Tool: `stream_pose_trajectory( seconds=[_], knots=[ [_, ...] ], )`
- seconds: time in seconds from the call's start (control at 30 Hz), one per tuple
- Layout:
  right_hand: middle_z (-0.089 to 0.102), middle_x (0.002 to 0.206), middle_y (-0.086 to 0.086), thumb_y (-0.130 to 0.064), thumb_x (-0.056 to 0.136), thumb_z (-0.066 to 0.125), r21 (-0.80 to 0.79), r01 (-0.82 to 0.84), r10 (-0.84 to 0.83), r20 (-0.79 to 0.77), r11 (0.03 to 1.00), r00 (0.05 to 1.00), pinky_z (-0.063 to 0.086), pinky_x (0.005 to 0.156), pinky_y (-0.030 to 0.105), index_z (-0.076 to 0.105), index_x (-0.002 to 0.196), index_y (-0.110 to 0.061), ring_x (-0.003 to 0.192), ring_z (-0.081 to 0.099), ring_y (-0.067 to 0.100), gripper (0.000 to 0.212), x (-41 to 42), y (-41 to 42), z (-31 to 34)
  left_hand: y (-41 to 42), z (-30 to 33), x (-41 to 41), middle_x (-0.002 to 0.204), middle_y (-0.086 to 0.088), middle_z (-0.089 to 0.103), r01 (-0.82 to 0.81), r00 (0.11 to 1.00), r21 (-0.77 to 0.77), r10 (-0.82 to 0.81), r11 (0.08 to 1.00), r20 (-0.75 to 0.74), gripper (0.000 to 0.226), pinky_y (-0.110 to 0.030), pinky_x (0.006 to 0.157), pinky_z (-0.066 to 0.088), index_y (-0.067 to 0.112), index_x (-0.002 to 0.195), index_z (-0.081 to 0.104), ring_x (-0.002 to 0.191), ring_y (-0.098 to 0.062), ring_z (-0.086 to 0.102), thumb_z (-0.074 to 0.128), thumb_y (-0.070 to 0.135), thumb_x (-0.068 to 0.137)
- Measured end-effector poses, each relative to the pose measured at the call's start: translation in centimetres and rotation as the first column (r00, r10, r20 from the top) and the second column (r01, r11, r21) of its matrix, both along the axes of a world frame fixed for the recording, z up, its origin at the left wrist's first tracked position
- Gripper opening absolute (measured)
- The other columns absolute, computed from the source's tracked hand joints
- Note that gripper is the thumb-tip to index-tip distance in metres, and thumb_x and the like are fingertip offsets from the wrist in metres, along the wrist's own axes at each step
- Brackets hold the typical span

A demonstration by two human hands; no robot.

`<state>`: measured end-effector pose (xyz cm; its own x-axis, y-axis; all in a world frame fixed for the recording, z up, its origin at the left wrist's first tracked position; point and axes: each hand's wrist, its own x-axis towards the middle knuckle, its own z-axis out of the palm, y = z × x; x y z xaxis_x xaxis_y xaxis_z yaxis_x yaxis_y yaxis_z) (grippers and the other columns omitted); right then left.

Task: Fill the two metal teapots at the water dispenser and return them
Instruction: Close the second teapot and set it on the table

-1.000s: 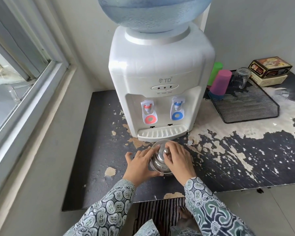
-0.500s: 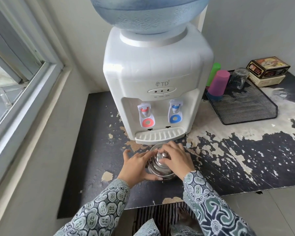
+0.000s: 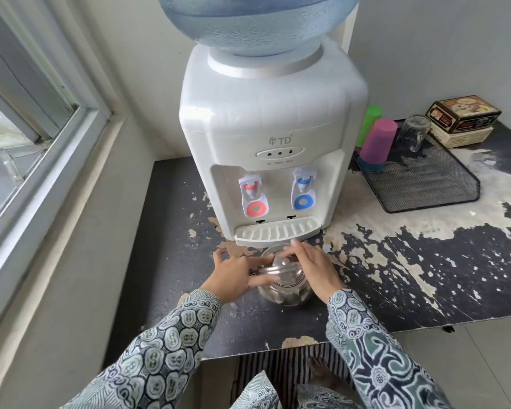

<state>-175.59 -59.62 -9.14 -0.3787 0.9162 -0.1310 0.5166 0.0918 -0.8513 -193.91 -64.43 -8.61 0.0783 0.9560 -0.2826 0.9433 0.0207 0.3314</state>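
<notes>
One round metal teapot (image 3: 286, 293) stands on the worn dark table (image 3: 396, 276), just in front of the white water dispenser (image 3: 266, 149) and its drip tray (image 3: 275, 230). My left hand (image 3: 233, 276) lies against the pot's left side, fingers straight across the edge of the lid (image 3: 281, 271). My right hand (image 3: 314, 265) reaches over the top from the right and holds the lid, blurred by motion. The red tap (image 3: 252, 199) and blue tap (image 3: 304, 191) are above and behind the pot. No second teapot is in view.
A black mesh tray (image 3: 425, 184) right of the dispenser holds upturned pink (image 3: 378, 143) and green cups and a glass mug (image 3: 413, 131). Stacked boxes (image 3: 463, 119) sit behind it. A window (image 3: 27, 137) and wall close off the left. A striped mat (image 3: 278, 370) lies below the table edge.
The view has shifted. My right hand has slid from the lid's knob toward the right side, and my left fingers have stretched further across the lid. The pot stays in place.
</notes>
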Motion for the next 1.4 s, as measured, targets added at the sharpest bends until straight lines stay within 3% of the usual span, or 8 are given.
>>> stream_pose_trajectory(
  seconds=[0.2, 0.3, 0.37, 0.5, 0.6, 0.7, 0.9, 1.4],
  knots=[
    [0.071, 0.096, -0.003, -0.065, 0.082, 0.019, -0.086, 0.089, -0.100, -0.140, 0.992, 0.985, 0.043, 0.076, 0.021, 0.071, 0.094, -0.023, 0.085, 0.061, 0.005, 0.068, 0.2, -0.2, -0.4, -0.2, 0.6, 0.5, 0.060, 0.014, 0.056, -0.101, 0.984, -0.030, 0.104, 0.994, 0.147, 0.063, -0.058, 0.107, 0.012, 0.034, 0.084, 0.059, 0.079, -0.012, 0.055, 0.016, 0.078, 0.070],
    [0.070, 0.094, -0.006, -0.064, 0.082, 0.021, -0.133, 0.113, -0.141, -0.222, 0.985, 0.965, 0.042, 0.077, 0.021, 0.072, 0.094, -0.023, 0.086, 0.062, 0.005, 0.066, 0.4, -0.3, -0.5, -1.1, 0.4, 0.4, 0.103, 0.010, 0.068, -0.177, 0.938, -0.106, 0.200, 0.978, 0.282, 0.075, -0.052, 0.109, 0.008, 0.040, 0.120, 0.054, 0.110, -0.016, 0.053, 0.015, 0.078, 0.069],
    [0.070, 0.095, -0.005, -0.055, 0.088, 0.024, -0.136, 0.132, -0.163, -0.248, 0.982, 0.955, 0.041, 0.079, 0.018, 0.071, 0.091, -0.022, 0.090, 0.062, 0.006, 0.058, 0.7, -0.1, -0.6, -1.6, 0.1, 0.4, 0.114, 0.010, 0.062, -0.226, 0.895, -0.093, 0.245, 0.970, 0.373, 0.076, -0.044, 0.101, 0.014, 0.038, 0.122, 0.053, 0.114, -0.012, 0.047, 0.014, 0.081, 0.072],
    [0.070, 0.091, -0.002, -0.039, 0.094, 0.033, -0.011, 0.156, -0.153, -0.282, 0.988, 0.947, 0.045, 0.078, 0.018, 0.066, 0.088, -0.019, 0.088, 0.064, 0.008, 0.040, 1.1, -0.3, -0.3, -1.7, 0.4, 2.0, 0.103, 0.000, 0.066, -0.345, 0.810, 0.165, 0.204, 0.924, 0.550, 0.055, -0.037, 0.089, 0.033, 0.016, 0.102, 0.065, 0.096, -0.011, 0.055, 0.028, 0.055, 0.090],
    [0.070, 0.086, 0.005, -0.035, 0.095, 0.037, 0.063, 0.110, -0.094, -0.221, 0.992, 0.971, 0.050, 0.077, 0.027, 0.065, 0.088, -0.015, 0.082, 0.065, 0.015, 0.035, 1.0, -0.4, -0.3, -1.6, 1.3, 3.5, 0.069, -0.001, 0.064, -0.303, 0.781, 0.231, 0.102, 0.924, 0.617, 0.047, -0.032, 0.067, 0.045, 0.010, 0.079, 0.060, 0.066, -0.013, 0.056, 0.033, 0.046, 0.093],
    [0.069, 0.084, 0.008, -0.033, 0.095, 0.040, 0.070, 0.056, -0.043, -0.180, 0.996, 0.983, 0.049, 0.074, 0.023, 0.065, 0.091, -0.006, 0.080, 0.065, 0.017, 0.037, 1.0, -0.3, -0.1, -1.1, 1.5, 4.3, 0.047, 0.013, 0.049, -0.304, 0.766, 0.211, 0.107, 0.929, 0.634, 0.040, -0.014, 0.051, 0.033, 0.024, 0.059, 0.046, 0.046, 0.002, 0.044, 0.040, 0.037, 0.096],
    [0.053, 0.057, -0.006, -0.032, 0.095, 0.041, 0.025, -0.036, 0.038, -0.107, 0.999, 0.993, 0.039, 0.057, 0.011, 0.051, 0.058, -0.018, 0.051, 0.050, 0.002, 0.041, 1.9, 0.7, 1.4, 0.5, 2.2, 4.6, 0.030, 0.009, 0.039, -0.319, 0.766, 0.120, 0.181, 0.940, 0.617, 0.056, -0.012, 0.041, 0.028, 0.020, 0.044, 0.033, 0.031, 0.001, 0.038, 0.042, 0.034, 0.097],
    [0.057, 0.053, -0.007, -0.037, 0.093, 0.044, 0.083, 0.058, -0.044, -0.153, 0.995, 0.987, 0.045, 0.067, 0.024, 0.054, 0.053, -0.021, 0.051, 0.053, 0.004, 0.044, 17.7, -5.2, 5.1, -2.2, 5.8, 17.9, 0.032, 0.003, 0.033, -0.037, 0.785, 0.196, -0.093, 0.980, 0.613, 0.057, -0.015, 0.040, 0.026, 0.024, 0.043, 0.029, 0.029, 0.001, 0.038, 0.044, 0.038, 0.095]
  ],
)
